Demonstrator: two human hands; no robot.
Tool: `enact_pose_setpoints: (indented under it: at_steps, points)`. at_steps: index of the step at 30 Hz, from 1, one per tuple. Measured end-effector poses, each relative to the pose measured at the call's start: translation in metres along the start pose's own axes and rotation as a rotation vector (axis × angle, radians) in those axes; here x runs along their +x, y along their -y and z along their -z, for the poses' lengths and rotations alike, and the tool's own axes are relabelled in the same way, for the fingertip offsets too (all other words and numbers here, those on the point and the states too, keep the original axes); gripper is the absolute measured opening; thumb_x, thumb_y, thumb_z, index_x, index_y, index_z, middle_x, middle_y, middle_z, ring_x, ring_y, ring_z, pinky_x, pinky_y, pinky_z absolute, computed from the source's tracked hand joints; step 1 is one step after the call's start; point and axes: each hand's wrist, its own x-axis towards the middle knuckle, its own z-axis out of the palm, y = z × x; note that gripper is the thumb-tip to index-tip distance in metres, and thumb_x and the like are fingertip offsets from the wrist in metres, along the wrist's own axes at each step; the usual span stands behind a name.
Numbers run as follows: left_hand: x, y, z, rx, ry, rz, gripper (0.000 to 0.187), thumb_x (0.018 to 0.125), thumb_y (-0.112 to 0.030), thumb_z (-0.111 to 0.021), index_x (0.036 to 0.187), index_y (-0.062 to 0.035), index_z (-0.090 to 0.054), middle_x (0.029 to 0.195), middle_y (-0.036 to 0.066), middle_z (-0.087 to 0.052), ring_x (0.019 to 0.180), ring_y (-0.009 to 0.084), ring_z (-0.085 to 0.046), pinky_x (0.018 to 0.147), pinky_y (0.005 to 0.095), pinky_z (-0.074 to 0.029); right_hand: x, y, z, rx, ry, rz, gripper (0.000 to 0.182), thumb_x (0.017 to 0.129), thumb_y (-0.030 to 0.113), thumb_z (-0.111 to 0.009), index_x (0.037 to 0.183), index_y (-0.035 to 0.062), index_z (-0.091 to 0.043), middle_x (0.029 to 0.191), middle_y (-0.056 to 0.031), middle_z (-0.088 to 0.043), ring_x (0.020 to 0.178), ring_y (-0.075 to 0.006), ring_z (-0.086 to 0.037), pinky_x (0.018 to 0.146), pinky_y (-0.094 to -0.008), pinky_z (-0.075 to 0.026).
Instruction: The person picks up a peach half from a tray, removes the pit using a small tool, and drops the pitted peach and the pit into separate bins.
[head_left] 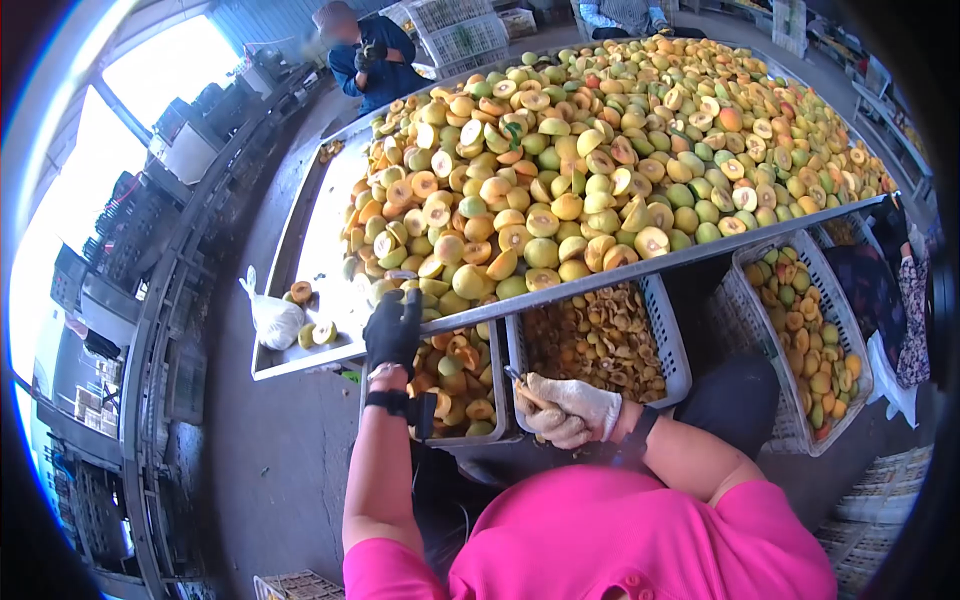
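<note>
My left hand [393, 328], in a black glove, reaches to the near edge of a metal table [325, 240], its fingers at the heap of halved yellow-green fruit [540, 222]. Whether it grips a piece cannot be made out. In a whitish work glove, my right hand [568, 408] is closed around a small tool with a light brown handle [532, 394], in front of the crates below the table edge. Two cut fruit pieces [318, 334] lie on the table left of my left hand, beside a tied white plastic bag [274, 314].
Below the table edge stand a crate of fruit [484, 432], a crate of small brownish pieces [672, 362] and a further fruit crate [855, 350] at right. One person [372, 60] stands across the table; another [622, 14] is at the far side.
</note>
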Motion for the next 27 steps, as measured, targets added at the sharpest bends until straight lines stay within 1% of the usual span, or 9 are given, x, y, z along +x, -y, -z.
enact_pose_setpoints:
  at_steps: [4,8,11,15,18,20,24,25,27]
  points:
    - [0.030,-0.014,-0.016,0.320,0.095,0.091,0.060,0.089,-0.061,-0.060,0.120,-0.0091,-0.063,0.101,0.016,-0.074,0.097,0.0386,-0.069,0.086,0.0468,-0.052,0.000,0.001,-0.003,-0.063,-0.048,0.002,0.047,0.103,0.059,-0.039,0.103,0.0134,-0.051,0.063,0.0062,-0.038,0.040,-0.0017,-0.030,0.032,-0.0192,-0.026]
    - [0.037,0.001,-0.017,0.213,0.162,0.091,0.054,0.087,-0.047,-0.066,0.122,-0.0059,-0.062,0.105,0.017,-0.073,0.097,0.0353,-0.070,0.089,0.0432,-0.052,-0.002,0.003,-0.013,-0.103,-0.101,-0.001,0.045,0.105,0.057,-0.037,0.100,0.0140,-0.050,0.063,0.0068,-0.038,0.041,-0.0021,-0.030,0.033,-0.0193,-0.025]
    - [0.038,0.033,-0.031,-0.428,0.162,0.181,0.046,0.085,-0.030,-0.066,0.123,-0.0043,-0.063,0.106,0.015,-0.070,0.095,0.0284,-0.068,0.088,0.0384,-0.052,0.001,0.003,-0.017,-0.155,-0.136,0.031,0.042,0.106,0.054,-0.037,0.100,0.0142,-0.049,0.063,0.0067,-0.038,0.040,-0.0029,-0.029,0.034,-0.0202,-0.025]
    - [0.007,0.018,-0.030,-0.882,-0.105,0.057,0.038,0.083,-0.013,-0.057,0.118,-0.0007,-0.063,0.113,0.014,-0.065,0.098,0.0245,-0.062,0.088,0.0366,-0.051,0.003,0.003,-0.026,-0.286,-0.229,0.091,0.037,0.108,0.048,-0.038,0.100,0.0140,-0.049,0.063,0.0063,-0.038,0.040,-0.0040,-0.029,0.034,-0.0212,-0.025]
    - [-0.024,-0.003,-0.032,-1.340,-0.092,0.075,0.040,0.082,-0.011,-0.054,0.120,-0.0012,-0.062,0.110,0.013,-0.065,0.102,0.0255,-0.063,0.091,0.0365,-0.052,0.007,0.004,-0.032,-0.468,-0.318,0.183,0.035,0.109,0.043,-0.038,0.100,0.0111,-0.048,0.061,0.0036,-0.042,0.037,-0.0066,-0.035,0.032,-0.0234,-0.029]
    - [-0.054,-0.037,-0.029,-1.728,0.031,0.231,0.048,0.089,-0.016,-0.053,0.133,0.0044,-0.048,0.127,0.020,-0.055,0.123,0.0400,-0.056,0.110,0.0551,-0.045,0.009,0.004,-0.033,-0.621,-0.378,0.269,0.035,0.109,0.042,-0.038,0.101,0.0093,-0.048,0.061,0.0021,-0.044,0.035,-0.0082,-0.038,0.032,-0.0246,-0.031]
    - [-0.084,-0.070,-0.040,-2.130,0.311,0.362,0.042,0.101,-0.028,-0.050,0.133,-0.0008,-0.050,0.126,0.022,-0.058,0.127,0.0408,-0.054,0.109,0.0542,-0.046,0.010,0.005,-0.033,-0.725,-0.550,0.405,0.027,0.107,0.034,-0.048,0.108,0.0079,-0.055,0.063,0.0005,-0.052,0.037,-0.0098,-0.047,0.034,-0.0254,-0.034]
    - [-0.091,-0.074,-0.049,-1.917,0.264,0.210,0.039,0.103,-0.025,-0.050,0.133,-0.0006,-0.050,0.125,0.021,-0.059,0.124,0.0386,-0.056,0.107,0.0517,-0.047,0.012,0.005,-0.025,-0.796,-0.585,0.444,0.028,0.106,0.032,-0.051,0.109,0.0047,-0.058,0.068,-0.0069,-0.058,0.053,-0.0178,-0.060,0.045,-0.0303,-0.043]
    - [-0.105,-0.088,-0.057,-1.565,0.205,0.008,0.034,0.104,-0.019,-0.050,0.133,-0.0002,-0.051,0.124,0.018,-0.061,0.118,0.0332,-0.060,0.103,0.0462,-0.050,0.022,0.000,-0.002,-1.104,-0.628,0.749,0.028,0.105,0.029,-0.053,0.111,0.0027,-0.059,0.074,-0.0140,-0.060,0.066,-0.0266,-0.064,0.055,-0.0356,-0.048]
